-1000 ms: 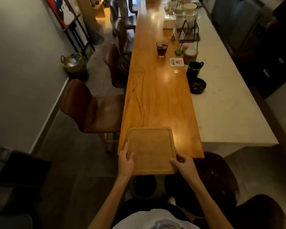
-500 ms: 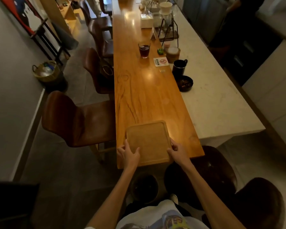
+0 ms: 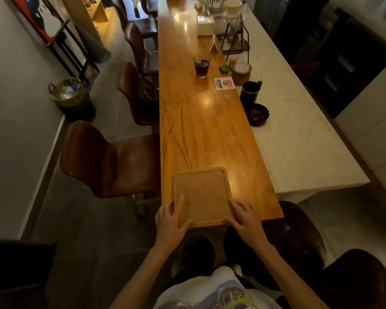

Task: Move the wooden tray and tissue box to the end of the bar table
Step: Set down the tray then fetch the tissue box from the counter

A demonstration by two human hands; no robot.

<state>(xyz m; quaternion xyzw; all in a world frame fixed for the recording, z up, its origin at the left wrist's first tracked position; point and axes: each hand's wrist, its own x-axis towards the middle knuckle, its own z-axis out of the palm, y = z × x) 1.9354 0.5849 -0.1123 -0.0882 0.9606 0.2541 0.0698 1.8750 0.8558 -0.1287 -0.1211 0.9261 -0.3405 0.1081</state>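
Both hands grasp the wooden tray (image 3: 202, 195) at its near corners — left hand (image 3: 169, 221), right hand (image 3: 245, 217) — seating it flat at the bar table's (image 3: 201, 130) near end (likely its destination). The tissue box (image 3: 206, 25) sits far up the table, untouched.
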